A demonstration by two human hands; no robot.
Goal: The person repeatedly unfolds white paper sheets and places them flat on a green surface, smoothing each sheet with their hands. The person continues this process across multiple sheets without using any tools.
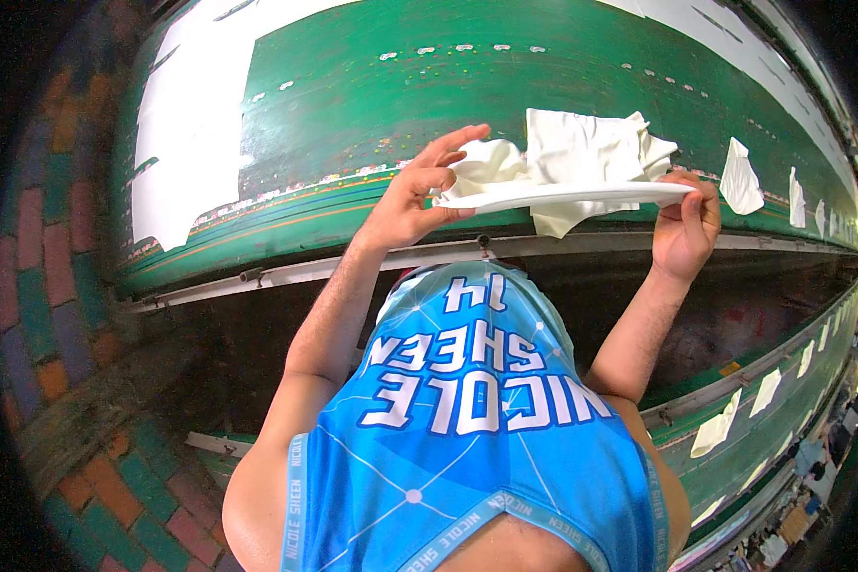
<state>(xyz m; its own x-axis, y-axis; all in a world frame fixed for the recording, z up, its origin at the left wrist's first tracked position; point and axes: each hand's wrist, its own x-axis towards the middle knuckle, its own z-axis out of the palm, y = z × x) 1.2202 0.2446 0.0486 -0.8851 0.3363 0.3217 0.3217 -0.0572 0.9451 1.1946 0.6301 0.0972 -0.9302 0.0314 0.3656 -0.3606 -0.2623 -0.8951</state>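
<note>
A white cloth piece is stretched in a narrow band between my two hands, above the near edge of a long green table. My left hand pinches its left end between thumb and fingers, with the other fingers raised. At the right end, my right hand grips the cloth with thumb and bent fingers. Just behind the band lies a crumpled pile of white fabric pieces on the table. Part of a fabric piece shows below the band, over the table's edge.
Large white sheets cover the table's left end. More small white fabric pieces lie in a row to the right. A metal rail with knobs runs along the near edge. Behind me on the right, another green table holds white pieces. Coloured paving lies left.
</note>
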